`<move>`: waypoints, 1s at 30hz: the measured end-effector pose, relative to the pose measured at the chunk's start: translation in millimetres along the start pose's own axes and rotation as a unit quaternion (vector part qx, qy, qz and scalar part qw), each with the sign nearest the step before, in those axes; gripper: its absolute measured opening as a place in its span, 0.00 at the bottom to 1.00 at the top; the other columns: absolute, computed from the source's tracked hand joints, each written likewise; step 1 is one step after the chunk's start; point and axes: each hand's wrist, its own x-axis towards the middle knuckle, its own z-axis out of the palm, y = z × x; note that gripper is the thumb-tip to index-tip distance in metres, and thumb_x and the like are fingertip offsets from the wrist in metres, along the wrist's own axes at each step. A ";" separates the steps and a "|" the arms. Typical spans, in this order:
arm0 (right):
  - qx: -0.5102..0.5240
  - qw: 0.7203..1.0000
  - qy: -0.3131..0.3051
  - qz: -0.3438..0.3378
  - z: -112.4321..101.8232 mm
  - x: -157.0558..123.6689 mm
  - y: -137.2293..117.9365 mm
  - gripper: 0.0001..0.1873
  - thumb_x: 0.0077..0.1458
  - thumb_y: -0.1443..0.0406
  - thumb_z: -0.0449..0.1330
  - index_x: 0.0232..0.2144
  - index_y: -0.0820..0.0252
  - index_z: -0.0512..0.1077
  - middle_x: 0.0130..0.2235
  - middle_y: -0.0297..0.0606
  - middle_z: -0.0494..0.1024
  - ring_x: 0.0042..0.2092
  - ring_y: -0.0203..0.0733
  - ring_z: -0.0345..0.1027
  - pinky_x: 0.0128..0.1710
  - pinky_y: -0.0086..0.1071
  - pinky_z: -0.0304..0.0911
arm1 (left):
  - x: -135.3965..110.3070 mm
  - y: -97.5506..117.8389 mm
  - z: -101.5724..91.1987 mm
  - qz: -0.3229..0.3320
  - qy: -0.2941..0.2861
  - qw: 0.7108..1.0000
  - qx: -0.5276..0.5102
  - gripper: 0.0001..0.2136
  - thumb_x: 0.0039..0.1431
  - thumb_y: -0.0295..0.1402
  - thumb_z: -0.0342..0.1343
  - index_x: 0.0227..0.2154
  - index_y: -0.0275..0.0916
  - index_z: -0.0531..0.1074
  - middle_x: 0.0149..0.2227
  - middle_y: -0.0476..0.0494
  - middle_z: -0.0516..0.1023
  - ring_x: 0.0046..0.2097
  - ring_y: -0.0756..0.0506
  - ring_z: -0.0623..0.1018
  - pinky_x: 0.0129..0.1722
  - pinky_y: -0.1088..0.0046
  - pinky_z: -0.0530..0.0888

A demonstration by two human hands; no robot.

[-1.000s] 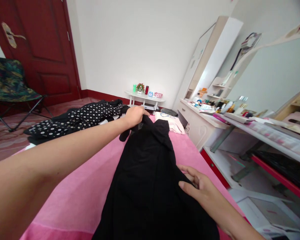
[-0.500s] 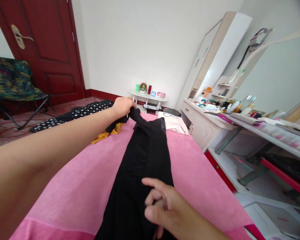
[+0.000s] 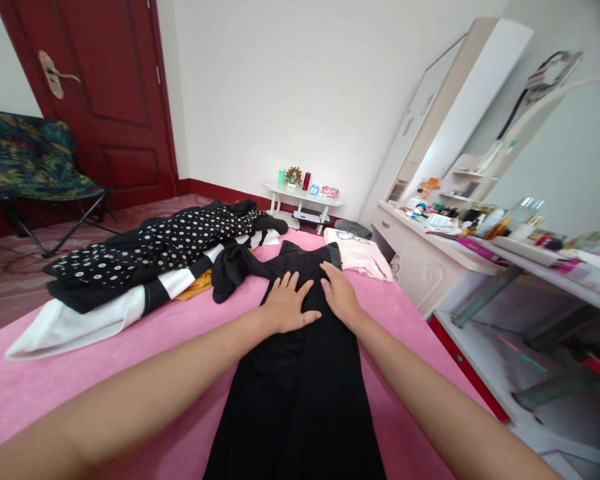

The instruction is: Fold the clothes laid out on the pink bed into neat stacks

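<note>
A long black garment (image 3: pixel 305 373) lies lengthwise on the pink bed cover (image 3: pixel 180 380), running from the near edge of the view to its far end. One black sleeve-like part (image 3: pixel 233 270) sticks out to the left at the top. My left hand (image 3: pixel 289 305) rests flat on the upper part of the garment, fingers spread. My right hand (image 3: pixel 339 293) lies against its upper right edge, fingers stretched forward. Neither hand grips the cloth.
To the left is a heap of clothes with a polka-dot garment (image 3: pixel 180 233) and a white piece (image 3: pixel 80 327). A folded pink garment (image 3: pixel 363 257) lies at the far right. Beyond stands a small white table (image 3: pixel 305 195); a cluttered dresser (image 3: pixel 420 243) flanks the bed, a folding chair (image 3: pixel 35 160) the left.
My left hand has let go of the black sleeve-like part, which now lies to the left, and has come down onto the garment. My right hand has moved forward to its upper right edge.
</note>
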 end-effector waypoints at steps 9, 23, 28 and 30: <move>-0.149 0.958 -0.221 0.107 56.1 77.8 41.9 0.30 0.63 0.51 0.35 0.63 0.53 0.50 0.67 0.40 0.44 0.67 0.48 0.32 0.62 0.53 0.31 | -3.3 -7.1 19.5 -0.031 -0.001 0.999 -0.008 0.37 0.54 0.59 0.42 0.63 0.45 0.51 0.67 0.38 0.45 0.66 0.31 0.44 0.61 0.48 0.45; -0.011 0.958 -0.237 0.161 26.7 15.6 8.7 0.36 0.60 0.45 0.31 0.65 0.53 0.44 0.68 0.35 0.39 0.67 0.47 0.26 0.63 0.52 0.26 | -17.2 -4.9 10.0 -0.016 -0.085 0.996 -0.020 0.36 0.57 0.60 0.32 0.65 0.49 0.43 0.68 0.43 0.35 0.66 0.33 0.37 0.61 0.47 0.42; 0.006 0.963 -0.219 0.157 0.4 -40.4 -16.2 0.36 0.60 0.44 0.33 0.65 0.51 0.42 0.68 0.36 0.39 0.67 0.47 0.27 0.63 0.54 0.29 | -54.5 5.2 -2.0 0.020 -0.092 0.995 -0.037 0.37 0.57 0.61 0.30 0.65 0.46 0.42 0.68 0.40 0.37 0.66 0.34 0.39 0.62 0.50 0.42; -0.018 0.967 -0.219 0.130 -13.0 -69.3 -32.0 0.38 0.59 0.43 0.35 0.65 0.52 0.42 0.68 0.38 0.36 0.67 0.48 0.26 0.63 0.54 0.31 | -72.9 8.9 -7.9 0.034 -0.094 0.994 -0.046 0.38 0.57 0.61 0.30 0.65 0.43 0.42 0.67 0.37 0.37 0.67 0.35 0.39 0.62 0.53 0.42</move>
